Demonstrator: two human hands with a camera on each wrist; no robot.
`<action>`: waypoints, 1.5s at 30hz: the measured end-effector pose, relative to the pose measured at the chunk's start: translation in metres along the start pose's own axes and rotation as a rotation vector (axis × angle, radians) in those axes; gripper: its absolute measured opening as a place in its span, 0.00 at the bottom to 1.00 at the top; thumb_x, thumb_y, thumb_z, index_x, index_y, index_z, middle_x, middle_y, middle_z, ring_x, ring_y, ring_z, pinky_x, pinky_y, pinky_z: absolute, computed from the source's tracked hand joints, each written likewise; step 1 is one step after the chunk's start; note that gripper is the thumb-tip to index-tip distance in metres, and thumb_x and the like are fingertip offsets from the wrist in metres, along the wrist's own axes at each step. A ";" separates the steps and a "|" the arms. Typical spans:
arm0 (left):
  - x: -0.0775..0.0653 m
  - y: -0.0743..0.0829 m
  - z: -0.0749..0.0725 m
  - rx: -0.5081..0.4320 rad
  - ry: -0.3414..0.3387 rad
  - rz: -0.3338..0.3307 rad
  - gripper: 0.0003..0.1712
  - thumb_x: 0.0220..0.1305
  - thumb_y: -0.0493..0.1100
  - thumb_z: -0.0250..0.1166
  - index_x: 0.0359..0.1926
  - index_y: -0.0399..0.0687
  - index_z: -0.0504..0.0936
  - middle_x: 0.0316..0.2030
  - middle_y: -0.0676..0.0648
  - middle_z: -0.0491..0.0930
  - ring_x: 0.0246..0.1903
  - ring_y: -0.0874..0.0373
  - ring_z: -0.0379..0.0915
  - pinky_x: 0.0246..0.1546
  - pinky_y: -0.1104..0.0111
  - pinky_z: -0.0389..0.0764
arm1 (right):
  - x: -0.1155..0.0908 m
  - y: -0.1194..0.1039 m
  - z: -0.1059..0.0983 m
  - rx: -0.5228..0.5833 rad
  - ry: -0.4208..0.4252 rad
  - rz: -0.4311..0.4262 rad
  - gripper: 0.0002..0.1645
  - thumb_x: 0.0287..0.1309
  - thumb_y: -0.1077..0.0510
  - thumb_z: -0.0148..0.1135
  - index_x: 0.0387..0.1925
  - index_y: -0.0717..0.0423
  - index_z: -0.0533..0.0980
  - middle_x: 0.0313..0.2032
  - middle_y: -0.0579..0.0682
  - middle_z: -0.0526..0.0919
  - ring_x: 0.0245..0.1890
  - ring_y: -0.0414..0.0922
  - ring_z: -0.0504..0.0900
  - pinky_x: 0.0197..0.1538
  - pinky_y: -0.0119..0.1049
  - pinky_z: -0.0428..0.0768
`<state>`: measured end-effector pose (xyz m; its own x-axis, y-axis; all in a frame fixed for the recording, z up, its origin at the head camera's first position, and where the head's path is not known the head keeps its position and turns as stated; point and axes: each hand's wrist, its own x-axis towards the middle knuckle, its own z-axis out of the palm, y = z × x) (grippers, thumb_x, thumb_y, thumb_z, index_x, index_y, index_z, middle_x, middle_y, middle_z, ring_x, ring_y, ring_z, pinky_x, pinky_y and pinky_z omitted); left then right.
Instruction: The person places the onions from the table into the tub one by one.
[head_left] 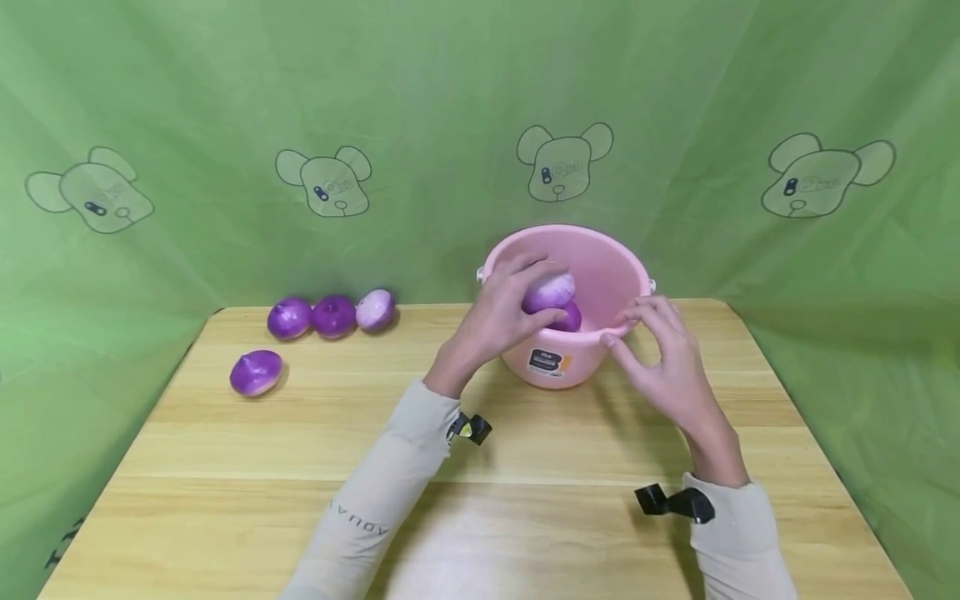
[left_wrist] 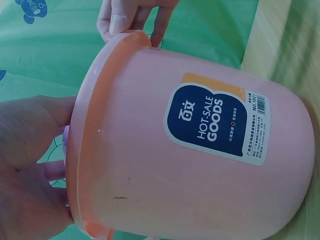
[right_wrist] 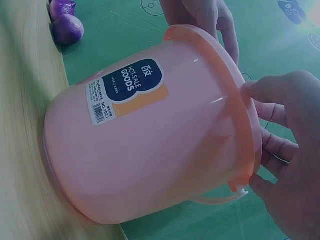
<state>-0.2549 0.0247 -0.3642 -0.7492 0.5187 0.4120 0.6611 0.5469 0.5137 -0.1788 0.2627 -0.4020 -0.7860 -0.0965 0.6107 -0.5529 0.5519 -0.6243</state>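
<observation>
Green cloth printed with bear-like heads stands behind a wood-grain table; in the head view, the pink bucket sits at one o'clock from the table's middle; the row of three purple onions lies at nine o'clock from it, and the lone onion between eight and nine. Within the rim, the pale onion is at about two o'clock from the left hand, clearly the nearer hand; its rounded shape shows no clear long axis; just beneath it shows a darker onion; whether the two touch I cannot tell. Left fingers curl over the pale onion, thumb below, the grip only as wide as that onion; the right hand pinches the rim at four o'clock, thumb outside, its grip narrow.
</observation>
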 end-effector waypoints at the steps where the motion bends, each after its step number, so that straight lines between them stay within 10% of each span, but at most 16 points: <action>1: 0.000 0.000 0.000 -0.002 0.004 0.002 0.35 0.61 0.52 0.76 0.67 0.52 0.78 0.72 0.41 0.67 0.71 0.49 0.61 0.68 0.59 0.70 | 0.000 0.000 0.000 0.000 0.001 -0.001 0.15 0.54 0.68 0.74 0.44 0.64 0.81 0.50 0.56 0.79 0.60 0.51 0.70 0.72 0.63 0.61; 16: -0.010 0.000 -0.007 -0.109 0.189 0.111 0.20 0.62 0.38 0.74 0.56 0.43 0.83 0.56 0.46 0.79 0.62 0.52 0.72 0.70 0.64 0.67 | 0.003 -0.002 -0.006 -0.003 0.005 0.002 0.14 0.55 0.68 0.74 0.43 0.60 0.81 0.49 0.54 0.79 0.60 0.49 0.70 0.72 0.61 0.62; 25: -0.026 0.002 -0.023 -0.192 0.266 0.089 0.20 0.66 0.39 0.71 0.58 0.43 0.82 0.57 0.43 0.79 0.39 0.57 0.75 0.45 0.64 0.82 | 0.002 -0.002 -0.005 0.004 -0.003 0.011 0.13 0.55 0.68 0.74 0.42 0.60 0.81 0.48 0.53 0.80 0.62 0.52 0.70 0.72 0.63 0.60; 32: -0.037 -0.003 -0.036 -0.171 0.329 0.113 0.21 0.66 0.36 0.70 0.59 0.40 0.81 0.56 0.44 0.81 0.56 0.54 0.74 0.65 0.64 0.72 | 0.000 -0.001 -0.006 0.002 0.002 0.018 0.13 0.54 0.68 0.74 0.42 0.60 0.81 0.48 0.53 0.79 0.61 0.51 0.70 0.72 0.63 0.61; 45: -0.063 -0.017 -0.047 -0.123 0.326 0.056 0.22 0.64 0.39 0.72 0.59 0.42 0.82 0.56 0.45 0.81 0.58 0.53 0.75 0.65 0.60 0.73 | -0.001 0.002 -0.002 -0.001 0.002 0.007 0.13 0.54 0.69 0.74 0.42 0.62 0.81 0.48 0.54 0.79 0.62 0.53 0.70 0.73 0.63 0.61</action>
<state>-0.2211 -0.0482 -0.3634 -0.6990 0.2978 0.6501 0.7063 0.4297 0.5625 -0.1783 0.2654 -0.4026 -0.7894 -0.0906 0.6072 -0.5469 0.5531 -0.6285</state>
